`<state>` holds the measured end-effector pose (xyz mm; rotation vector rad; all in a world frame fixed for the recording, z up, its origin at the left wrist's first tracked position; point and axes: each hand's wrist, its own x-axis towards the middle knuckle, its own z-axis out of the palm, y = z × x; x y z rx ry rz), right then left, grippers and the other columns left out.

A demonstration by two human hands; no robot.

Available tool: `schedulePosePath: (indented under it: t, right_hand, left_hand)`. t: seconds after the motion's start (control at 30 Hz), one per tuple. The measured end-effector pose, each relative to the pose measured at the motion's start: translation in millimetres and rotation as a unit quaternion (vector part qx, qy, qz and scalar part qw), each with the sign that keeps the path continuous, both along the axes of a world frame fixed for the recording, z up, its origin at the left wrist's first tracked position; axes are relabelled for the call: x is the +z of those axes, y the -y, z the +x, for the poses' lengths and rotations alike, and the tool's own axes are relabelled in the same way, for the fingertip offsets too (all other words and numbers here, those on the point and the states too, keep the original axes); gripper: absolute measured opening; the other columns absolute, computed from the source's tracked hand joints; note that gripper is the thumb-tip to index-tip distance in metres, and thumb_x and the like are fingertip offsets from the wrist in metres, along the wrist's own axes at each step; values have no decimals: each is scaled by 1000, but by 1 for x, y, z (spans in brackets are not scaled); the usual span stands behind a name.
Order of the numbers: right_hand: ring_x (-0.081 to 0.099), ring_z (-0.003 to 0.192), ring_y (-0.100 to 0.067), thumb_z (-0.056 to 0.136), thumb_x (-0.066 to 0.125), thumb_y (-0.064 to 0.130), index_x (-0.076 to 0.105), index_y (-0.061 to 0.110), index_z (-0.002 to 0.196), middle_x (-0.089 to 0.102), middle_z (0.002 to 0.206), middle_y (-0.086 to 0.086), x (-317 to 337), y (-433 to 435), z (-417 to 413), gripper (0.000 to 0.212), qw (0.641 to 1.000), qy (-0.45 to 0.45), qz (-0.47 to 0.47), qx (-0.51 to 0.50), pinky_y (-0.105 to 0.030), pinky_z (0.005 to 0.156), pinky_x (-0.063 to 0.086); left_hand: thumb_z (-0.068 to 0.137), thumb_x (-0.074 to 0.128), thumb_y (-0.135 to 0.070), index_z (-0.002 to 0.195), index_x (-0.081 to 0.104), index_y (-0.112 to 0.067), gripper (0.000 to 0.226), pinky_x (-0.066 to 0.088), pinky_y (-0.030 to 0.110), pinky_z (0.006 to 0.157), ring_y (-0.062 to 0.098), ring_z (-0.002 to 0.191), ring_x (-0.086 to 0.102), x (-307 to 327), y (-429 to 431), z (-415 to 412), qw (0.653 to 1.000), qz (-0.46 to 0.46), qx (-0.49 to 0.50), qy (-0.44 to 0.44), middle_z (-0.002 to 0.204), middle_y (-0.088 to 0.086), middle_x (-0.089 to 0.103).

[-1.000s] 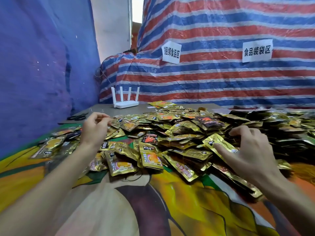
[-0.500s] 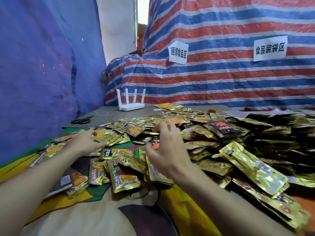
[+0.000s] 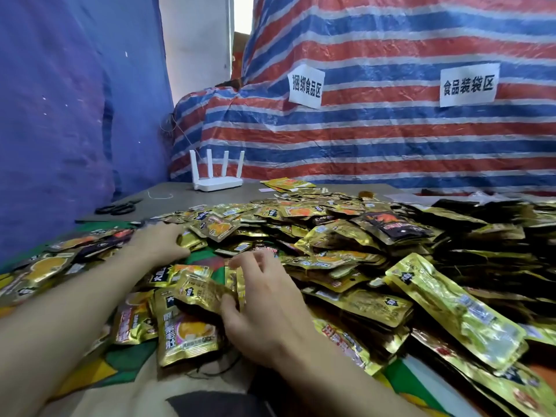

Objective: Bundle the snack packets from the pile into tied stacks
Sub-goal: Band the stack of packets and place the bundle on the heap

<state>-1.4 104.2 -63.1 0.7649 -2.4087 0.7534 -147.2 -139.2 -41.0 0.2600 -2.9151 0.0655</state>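
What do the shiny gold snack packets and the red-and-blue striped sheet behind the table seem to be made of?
Shiny gold snack packets: probably metallised plastic film, glossy; they crinkle and throw bright glints.
Red-and-blue striped sheet: likely woven plastic tarpaulin, slightly shiny; fine wrinkles and folds show.

A deep heap of packets (image 3: pixel 346 266) blocks the middle and whole right side of the tabletop (image 3: pixel 180 203). Open room runs along the far edge, broken by a router (image 3: pixel 217 182) and, toward the far left corner, scissors (image 3: pixel 115 209). The near edge's cloth (image 3: pixel 120 386) lies bare.
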Motion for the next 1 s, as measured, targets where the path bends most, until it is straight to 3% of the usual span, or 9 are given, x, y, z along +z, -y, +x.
schedulePosePath:
  t: [0.13,0.27,0.43,0.5,0.63,0.7,0.83,0.93,1.0]
  right_hand:
    - [49,115,-17,93,56,38,45,28,132,42,128,5,-4,-5,-2,42,999,35,-16,-8,-34,94,47]
    - [52,114,-16,92,58,38,44,28,134,43,128,5,-2,-9,-5,45,997,63,-40,-16,-36,95,49]
    - [52,112,-12,93,60,36,46,29,131,44,123,8,1,-17,-7,42,991,93,-93,-20,-31,93,49]
    - [51,109,-10,94,61,34,46,29,129,45,121,8,2,-18,-8,39,988,103,-112,-18,-27,90,47]
    - [49,104,-6,93,63,30,47,27,129,47,120,6,2,-19,-7,39,982,119,-143,-17,-19,86,40]
    - [50,107,-6,93,63,30,46,26,131,48,121,6,3,-19,-6,42,979,127,-159,-16,-20,88,41]
    - [54,113,-9,94,65,31,43,24,137,51,125,5,5,-19,-4,49,970,149,-194,-10,-30,98,50]
    - [57,115,-12,94,67,38,37,25,143,54,128,4,7,-18,0,59,956,169,-238,8,-39,99,53]
    - [59,113,-10,92,68,45,34,27,147,56,126,7,10,-17,1,66,944,176,-277,17,-40,98,54]
  left_hand:
    - [89,63,-25,108,47,-18,26,49,37,82,30,112,60,6,-16,7,996,-69,-44,47,123,12,59]
    - [90,57,-12,120,51,-15,30,48,39,90,33,120,58,8,-23,16,998,-57,-26,15,129,13,58]
    - [89,55,-8,126,60,-26,42,47,37,93,31,121,58,16,-19,33,997,60,-27,-38,134,9,60]
    - [89,54,-8,128,60,-25,43,49,40,92,34,116,60,21,-22,44,994,79,-39,-71,128,12,64]
    - [88,54,-4,108,58,-20,26,52,41,75,34,89,63,26,-29,63,980,123,-55,-145,98,11,68]
    - [88,54,-1,111,59,-19,29,52,41,71,32,83,61,26,-32,70,971,150,-60,-175,91,9,66]
    - [95,52,-1,110,59,-17,23,50,39,63,34,77,61,27,-38,80,932,223,-94,-270,86,13,67]
    - [100,54,-6,113,60,-16,18,46,32,61,26,79,62,37,-53,88,878,302,-117,-353,86,4,66]
    - [100,56,-7,115,62,-15,18,48,30,69,21,84,62,48,-68,98,837,356,-134,-394,89,-3,65]
